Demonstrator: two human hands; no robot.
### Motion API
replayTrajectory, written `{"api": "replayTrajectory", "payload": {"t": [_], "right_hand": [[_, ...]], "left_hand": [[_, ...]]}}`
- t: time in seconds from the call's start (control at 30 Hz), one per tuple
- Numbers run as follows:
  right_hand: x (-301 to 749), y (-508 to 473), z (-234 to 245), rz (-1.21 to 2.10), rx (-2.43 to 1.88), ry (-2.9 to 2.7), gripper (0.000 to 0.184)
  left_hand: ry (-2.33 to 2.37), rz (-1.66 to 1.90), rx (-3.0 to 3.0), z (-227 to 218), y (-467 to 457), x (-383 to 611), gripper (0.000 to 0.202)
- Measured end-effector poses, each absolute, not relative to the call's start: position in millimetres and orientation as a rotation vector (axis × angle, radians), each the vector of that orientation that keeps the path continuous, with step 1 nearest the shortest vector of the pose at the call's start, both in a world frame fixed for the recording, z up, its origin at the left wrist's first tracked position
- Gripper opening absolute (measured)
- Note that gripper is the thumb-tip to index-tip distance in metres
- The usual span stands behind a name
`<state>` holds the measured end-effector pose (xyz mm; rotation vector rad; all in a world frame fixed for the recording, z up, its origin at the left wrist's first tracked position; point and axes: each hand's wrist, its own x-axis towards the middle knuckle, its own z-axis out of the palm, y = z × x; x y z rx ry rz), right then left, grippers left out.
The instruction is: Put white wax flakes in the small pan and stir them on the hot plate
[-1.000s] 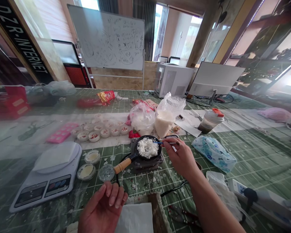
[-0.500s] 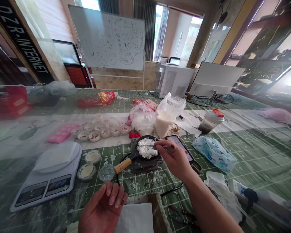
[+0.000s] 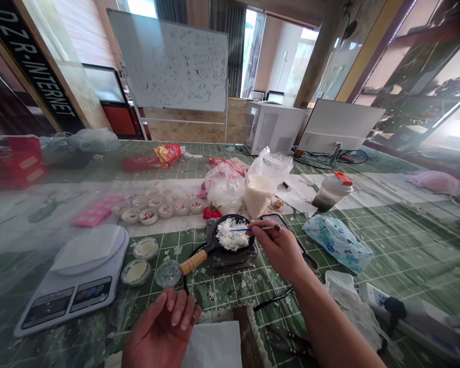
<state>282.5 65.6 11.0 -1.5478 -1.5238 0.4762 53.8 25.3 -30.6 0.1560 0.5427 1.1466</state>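
My right hand (image 3: pixel 281 249) pinches a thin blue stick (image 3: pixel 237 230), whose far end reaches into white flaky bits (image 3: pixel 233 240). These bits lie in a small black frying pan (image 3: pixel 216 219) with a wooden handle (image 3: pixel 193 261), set on a dark hot plate (image 3: pixel 230 263). Low in the view, my left hand (image 3: pixel 163 324) hovers with its fingers loosely curled and nothing in it. Just beyond its fingertips stands a clear round cup (image 3: pixel 167 273). Two small tubs with a pale filling, a near one (image 3: pixel 136 272) and a far one (image 3: pixel 145 249), are left of that cup.
At left is a kitchen scale (image 3: pixel 72 281); behind it lies a pink mould (image 3: pixel 98 210) beside several small filled tubs (image 3: pixel 148 215). Plastic bags of white material (image 3: pixel 258 194) stand behind the pan. A phone, a wipes pack (image 3: pixel 337 243), a shaker bottle (image 3: pixel 333 191) and a power strip (image 3: pixel 417 317) are right.
My right hand and the blue stick have shifted slightly to the right over the pan, and the white bits lie a little differently. My left hand has hardly moved.
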Motion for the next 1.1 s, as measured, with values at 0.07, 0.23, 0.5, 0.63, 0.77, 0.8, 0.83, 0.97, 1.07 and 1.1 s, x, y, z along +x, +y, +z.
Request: {"api": "replayTrajectory", "payload": {"t": [0.07,0.23,0.5,0.63,0.77,0.8,0.83,0.97,1.07,1.1], "right_hand": [[279.4,62.0,13.5,0.526,-1.487,-1.546,0.023],[284.5,62.3,14.6,0.428,-1.575,-1.551,0.023],[279.8,73.6,6.6,0.338,-1.563,-1.578,0.025],[280.5,64.6,16.0,0.373,-1.549,-1.589,0.021],[285.5,57.9,22.3,0.431,-1.555,-1.65,0.022],[287.2,57.7,22.5,0.429,-1.559,-1.659,0.022],[289.1,57.8,22.5,0.413,-1.566,-1.653,0.022],[297.1,58.0,24.7,0.247,-1.625,-1.573,0.023],[297.4,56.0,28.8,0.131,-1.688,-1.625,0.023],[295.8,55.2,29.9,0.126,-1.698,-1.66,0.023]], "left_hand": [[0.539,1.146,0.157,-31.4,25.4,53.4,0.023],[0.544,1.146,0.147,-33.7,24.0,51.6,0.024],[0.84,1.266,0.51,-40.2,26.0,49.5,0.032],[1.334,1.426,0.991,-37.3,26.8,41.8,0.023],[1.689,1.159,1.493,-21.2,31.0,37.5,0.049],[1.755,1.039,1.62,-15.5,33.7,37.9,0.052],[1.799,0.9,1.753,-9.3,37.2,39.0,0.055],[1.773,0.414,2.196,18.3,57.1,48.3,0.053],[1.733,0.142,2.285,37.3,71.4,57.4,0.045],[1.732,0.092,2.292,41.9,74.8,59.9,0.042]]}}
